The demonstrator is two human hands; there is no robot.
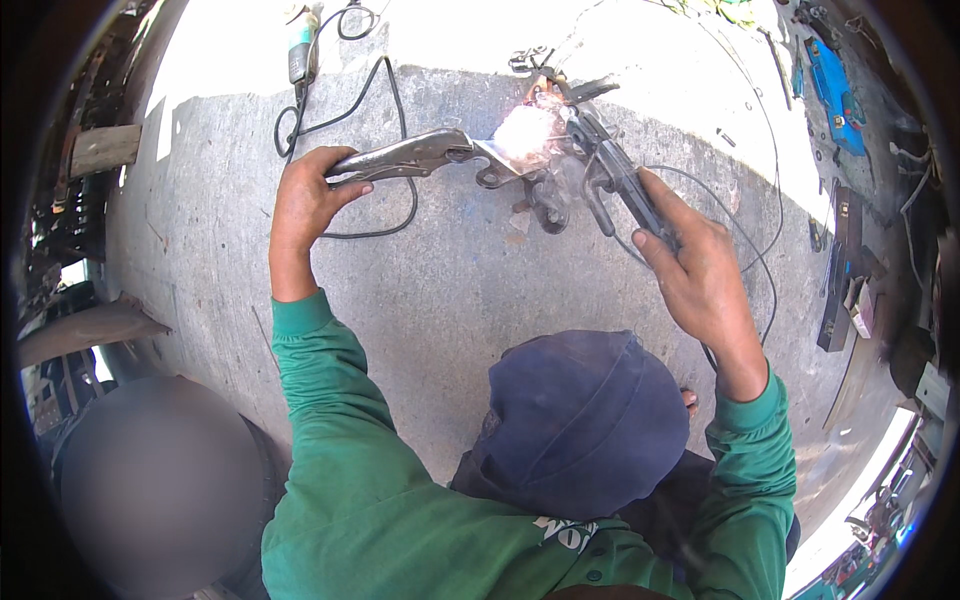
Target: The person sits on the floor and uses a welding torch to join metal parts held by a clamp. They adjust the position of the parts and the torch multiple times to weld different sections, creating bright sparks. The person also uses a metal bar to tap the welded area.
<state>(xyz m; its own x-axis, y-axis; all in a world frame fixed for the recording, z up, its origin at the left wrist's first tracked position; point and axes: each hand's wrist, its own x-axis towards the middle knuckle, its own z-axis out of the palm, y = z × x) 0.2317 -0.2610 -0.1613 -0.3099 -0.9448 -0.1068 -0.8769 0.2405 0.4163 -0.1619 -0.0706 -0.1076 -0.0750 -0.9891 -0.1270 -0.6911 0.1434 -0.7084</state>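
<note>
My left hand (312, 210) is closed around the handles of metal locking pliers (420, 152), whose jaws reach toward a metal workpiece (548, 203). In my right hand (697, 262) is a dark welding electrode holder (628, 182), angled up and to the left. A bright arc with pinkish-white glare (530, 135) burns between the pliers and the holder, and smoke drifts around it. The glare hides the spot being welded and the electrode's tip. Further metal pieces and a clamp (530, 60) lie just beyond the arc.
A green and grey angle grinder (300, 50) lies far left, its black cable (405, 110) looping over the concrete. More cable curves at right, near a blue tool case (833, 95) and a long dark metal bar (840, 270). A dark blue cloth-covered shape (590, 420) is before my chest.
</note>
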